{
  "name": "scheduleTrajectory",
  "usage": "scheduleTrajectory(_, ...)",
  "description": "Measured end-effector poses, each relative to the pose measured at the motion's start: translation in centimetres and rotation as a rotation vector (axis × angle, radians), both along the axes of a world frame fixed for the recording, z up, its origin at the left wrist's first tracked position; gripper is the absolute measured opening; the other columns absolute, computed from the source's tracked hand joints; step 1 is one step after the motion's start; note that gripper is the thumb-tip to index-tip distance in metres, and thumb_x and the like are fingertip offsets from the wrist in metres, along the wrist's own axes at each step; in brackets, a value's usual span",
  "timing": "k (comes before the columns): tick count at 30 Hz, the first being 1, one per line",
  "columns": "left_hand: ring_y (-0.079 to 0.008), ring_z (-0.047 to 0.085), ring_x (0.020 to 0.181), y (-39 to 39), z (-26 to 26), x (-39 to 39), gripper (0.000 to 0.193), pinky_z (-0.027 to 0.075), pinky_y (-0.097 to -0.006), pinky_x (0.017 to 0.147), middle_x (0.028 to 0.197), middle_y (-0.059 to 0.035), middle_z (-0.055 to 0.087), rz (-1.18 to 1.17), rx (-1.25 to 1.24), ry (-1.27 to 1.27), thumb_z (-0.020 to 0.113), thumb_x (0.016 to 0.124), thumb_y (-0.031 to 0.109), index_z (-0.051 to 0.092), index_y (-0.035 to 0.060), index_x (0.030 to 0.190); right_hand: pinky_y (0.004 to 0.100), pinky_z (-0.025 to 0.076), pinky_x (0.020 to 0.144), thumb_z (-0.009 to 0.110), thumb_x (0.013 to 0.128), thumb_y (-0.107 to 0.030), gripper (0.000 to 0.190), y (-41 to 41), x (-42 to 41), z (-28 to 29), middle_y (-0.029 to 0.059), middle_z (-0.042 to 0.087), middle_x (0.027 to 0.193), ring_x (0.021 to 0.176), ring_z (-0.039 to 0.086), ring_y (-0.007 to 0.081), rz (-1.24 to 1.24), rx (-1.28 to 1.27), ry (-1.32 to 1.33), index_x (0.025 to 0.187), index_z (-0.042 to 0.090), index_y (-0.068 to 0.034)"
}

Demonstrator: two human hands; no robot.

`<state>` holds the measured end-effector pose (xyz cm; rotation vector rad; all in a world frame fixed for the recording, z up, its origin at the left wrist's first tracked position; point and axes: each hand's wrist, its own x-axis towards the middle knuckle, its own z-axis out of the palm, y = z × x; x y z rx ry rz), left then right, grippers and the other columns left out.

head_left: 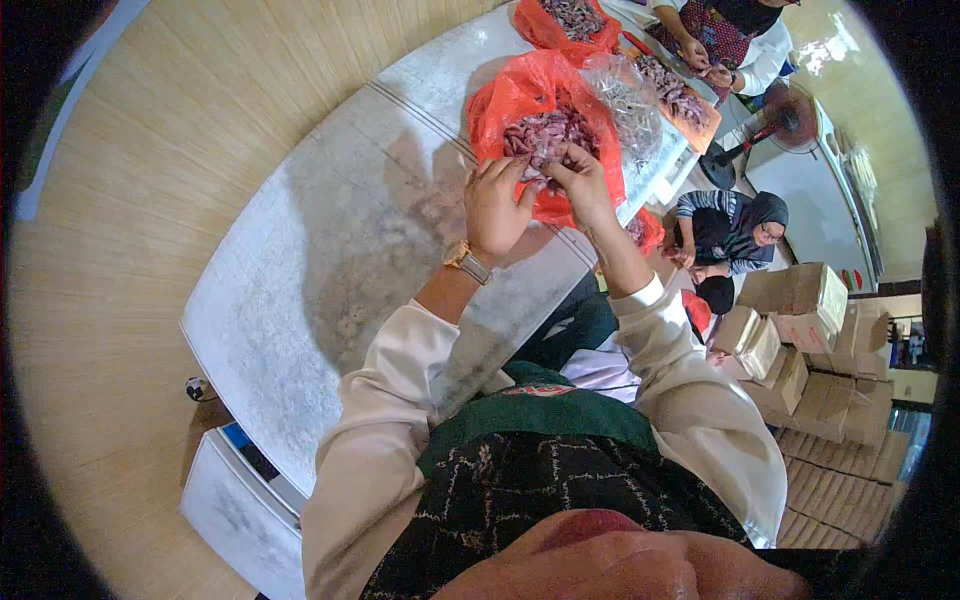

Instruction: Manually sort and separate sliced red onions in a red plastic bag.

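Both of my hands meet over an open red plastic bag (495,90) holding a heap of small, pinkish-grey raw pieces (555,127), which look like small fish or squid. My left hand (499,206), with a watch on its wrist (466,262), has its fingertips at the near edge of the heap. My right hand (581,180) has thumb and fingers pinched together close by. A small pale piece (538,161) seems to lie between the fingertips of both hands; its outline is partly hidden by the fingers.
The bag stands on a grey-white table (300,247). Beyond it are a clear plastic bag (622,97), another red bag (574,22) and an orange board (701,135) with more pieces. Two people work at the right, near a fan (787,120) and stacked cardboard boxes (795,300).
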<state>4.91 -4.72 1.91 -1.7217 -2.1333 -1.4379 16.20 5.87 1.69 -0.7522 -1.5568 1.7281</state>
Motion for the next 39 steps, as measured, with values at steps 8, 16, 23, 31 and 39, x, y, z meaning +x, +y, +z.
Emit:
scheduleTrajectory(8, -0.0237, 0.055, 0.094, -2.3, 1.8, -0.7, 0.025, 0.035, -0.0389, 0.086, 0.096, -0.0067, 0.065, 0.011, 0.048, 0.250, 0.065, 0.076, 0.016, 0.066, 0.0051, 0.098, 0.0213, 0.043, 0.063, 0.060, 0.080, 0.000, 0.013, -2.0, 0.6, 3.2, 0.0007, 0.064, 0.080, 0.069, 0.055, 0.0075, 0.060, 0.080, -0.030, 0.092, 0.065, -0.003)
scheduleTrajectory(16, -0.0237, 0.057, 0.090, -1.1, 0.9, -0.8, 0.017, 0.036, -0.0378, 0.085, 0.087, -0.0073, 0.065, -0.107, 0.033, 0.173, 0.064, 0.073, 0.010, 0.068, 0.0036, 0.089, 0.0216, 0.046, 0.056, 0.062, 0.082, -0.002, 0.010, 0.5, 2.8, 3.9, 0.0026, 0.067, 0.083, 0.065, 0.056, 0.0066, 0.273, 0.085, -0.118, 0.091, 0.066, -0.003)
scheduleTrajectory(23, -0.0248, 0.057, 0.087, 2.1, -0.1, -1.0, 0.016, 0.038, -0.0384, 0.081, 0.085, -0.0080, 0.065, -0.084, 0.036, 0.249, 0.062, 0.075, 0.010, 0.067, 0.0028, 0.088, 0.0251, 0.048, 0.056, 0.057, 0.083, 0.003, 0.011, 3.9, 2.5, 2.8, 0.0055, 0.064, 0.078, 0.062, 0.058, 0.0109, 0.245, -0.054, -0.128, 0.092, 0.064, 0.000)
scheduleTrajectory(31, -0.0287, 0.058, 0.082, 4.5, -2.3, -5.4, 0.014, 0.042, -0.0406, 0.075, 0.084, -0.0129, 0.064, -0.009, 0.080, 0.086, 0.061, 0.079, 0.009, 0.066, 0.0014, 0.088, 0.0231, 0.046, 0.057, 0.057, 0.084, 0.001, 0.013, 11.0, 3.1, 1.6, 0.0053, 0.065, 0.081, 0.062, 0.056, 0.0103, 0.105, -0.096, -0.008, 0.094, 0.063, -0.001)
scheduleTrajectory(39, -0.0107, 0.056, 0.075, 4.0, -2.8, -4.1, 0.025, 0.045, -0.0256, 0.072, 0.082, -0.0031, 0.065, -0.328, -0.096, -0.981, 0.056, 0.092, 0.018, 0.067, -0.0029, 0.103, 0.0236, 0.047, 0.061, 0.061, 0.081, -0.001, 0.013, 16.0, -0.9, 1.8, 0.0025, 0.064, 0.080, 0.067, 0.058, 0.0104, 0.148, 0.286, -0.323, 0.093, 0.065, 0.001)
